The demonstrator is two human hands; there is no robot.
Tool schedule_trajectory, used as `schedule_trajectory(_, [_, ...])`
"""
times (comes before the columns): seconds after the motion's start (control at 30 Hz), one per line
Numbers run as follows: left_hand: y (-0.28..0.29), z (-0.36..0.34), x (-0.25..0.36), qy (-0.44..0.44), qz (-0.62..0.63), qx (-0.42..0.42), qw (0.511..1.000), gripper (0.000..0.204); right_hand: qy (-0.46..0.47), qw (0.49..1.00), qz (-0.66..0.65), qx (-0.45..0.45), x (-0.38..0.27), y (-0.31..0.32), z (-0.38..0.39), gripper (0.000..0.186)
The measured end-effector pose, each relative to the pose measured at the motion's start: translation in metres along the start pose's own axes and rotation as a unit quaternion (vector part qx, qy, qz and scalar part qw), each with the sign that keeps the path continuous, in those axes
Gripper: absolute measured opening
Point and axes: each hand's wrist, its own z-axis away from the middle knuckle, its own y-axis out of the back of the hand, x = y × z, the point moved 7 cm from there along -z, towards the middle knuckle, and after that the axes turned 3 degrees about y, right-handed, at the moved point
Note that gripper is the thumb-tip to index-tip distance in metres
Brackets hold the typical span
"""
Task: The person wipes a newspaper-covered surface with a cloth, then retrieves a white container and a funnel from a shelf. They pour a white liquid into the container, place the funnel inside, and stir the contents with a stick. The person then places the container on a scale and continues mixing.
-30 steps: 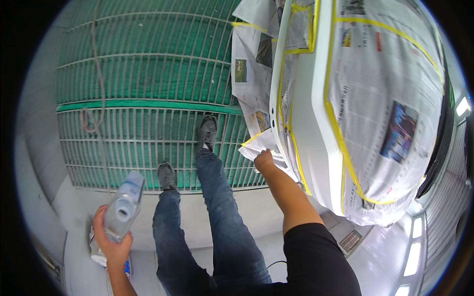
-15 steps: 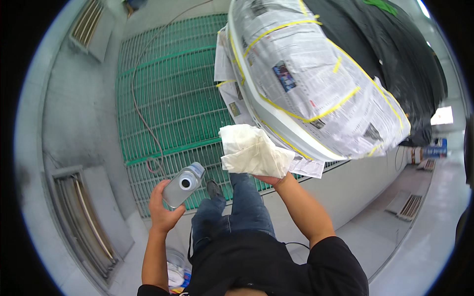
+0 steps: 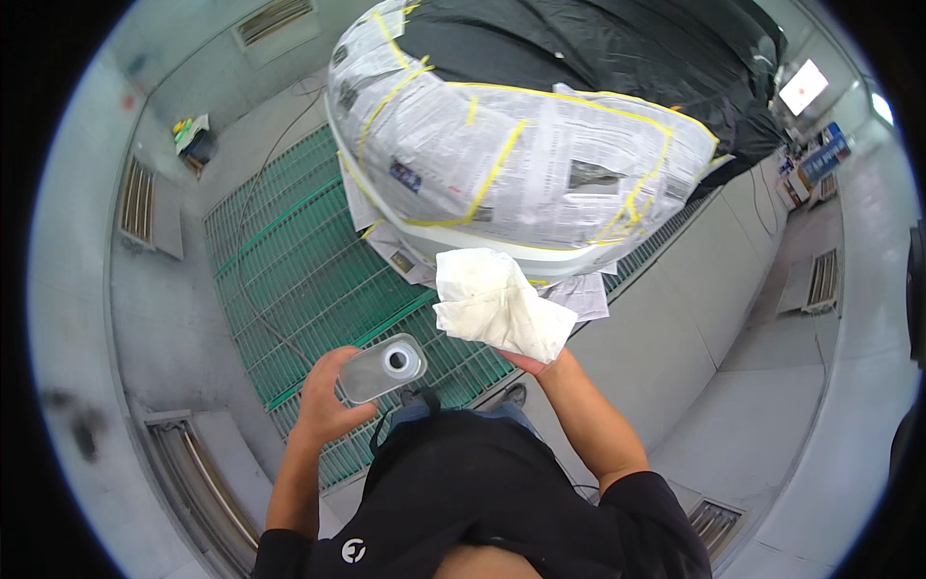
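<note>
My left hand [image 3: 328,403] grips a clear plastic bottle [image 3: 368,374], held upright with its open round neck facing up. My right hand [image 3: 532,361], mostly hidden, supports a folded off-white cloth [image 3: 497,304], which is spread over its palm and fingers. Just beyond the cloth is a white vehicle body part [image 3: 463,241] with a curved edge, bordered by yellow tape. Newspaper sheets [image 3: 511,159] cover the panel above it, and black sheeting [image 3: 598,39] covers the area behind.
Green floor grating [image 3: 270,232] runs under the masked vehicle and around my feet. A hose [image 3: 280,333] crosses it at left. Vents [image 3: 137,203] are set low in both walls. A bucket [image 3: 200,145] stands at the back left, and boxes [image 3: 810,169] sit at the back right.
My right hand has come away from the masking paper edge and now holds the cloth. My left hand still grips the bottle. The view has swung, showing more of the booth and masked vehicle.
</note>
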Motion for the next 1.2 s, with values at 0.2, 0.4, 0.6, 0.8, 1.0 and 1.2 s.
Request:
schedule_trajectory(0.2, [-0.082,-0.045,0.134,-0.096,0.037,-0.15,0.983,0.065,0.018,0.998,-0.047,0.027,-0.079,0.068,0.074,0.084])
schedule_trajectory(0.4, [-0.122,-0.06,0.217,-0.168,0.077,-0.23,0.955,0.066,-0.041,0.999,-0.012,0.012,-0.097,0.059,0.101,0.088])
schedule_trajectory(0.6, [-0.121,-0.054,0.215,-0.231,0.049,-0.204,0.95,0.064,-0.134,0.985,-0.044,-0.099,-0.054,0.033,0.091,0.079])
schedule_trajectory(0.8, [-0.085,-0.037,0.162,-0.19,0.057,-0.195,0.96,0.063,-0.16,0.981,0.062,-0.089,-0.003,-0.011,0.07,0.091])
schedule_trajectory(1.0, [-0.049,-0.033,0.122,-0.208,0.068,-0.18,0.959,0.065,-0.108,0.968,0.172,-0.15,0.024,-0.041,0.032,0.087])
schedule_trajectory(1.2, [-0.027,-0.031,0.093,-0.21,0.078,-0.185,0.957,0.067,-0.122,0.953,0.277,-0.023,0.048,-0.032,0.011,0.055])
